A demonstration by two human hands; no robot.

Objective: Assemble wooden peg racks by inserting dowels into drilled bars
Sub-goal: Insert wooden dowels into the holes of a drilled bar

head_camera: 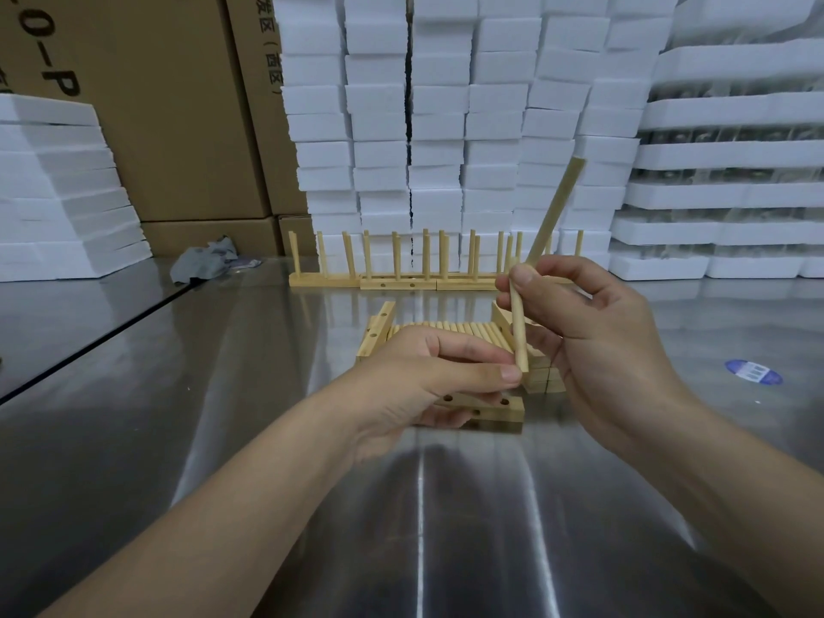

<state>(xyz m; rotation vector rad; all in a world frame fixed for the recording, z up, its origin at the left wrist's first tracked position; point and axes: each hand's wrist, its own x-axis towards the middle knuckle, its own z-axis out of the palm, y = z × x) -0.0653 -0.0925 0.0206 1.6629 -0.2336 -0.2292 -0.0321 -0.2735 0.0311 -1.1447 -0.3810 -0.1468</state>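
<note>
Both forearms reach over the steel table (133, 439). Left hand (414, 381) is curled around a drilled bar (479, 408), hiding most of it; three holes show. Right hand (579, 323) is closed on two dowels: one (518, 332) upright, its tip by the left thumb, another (553, 211) slanting up from the fist. Behind the hands, a row of loose dowels (450, 330) lies on stacked bars (379, 330), partly covered, too many to count. Farther back stand three finished racks (401, 281), their pegs overlapping.
</note>
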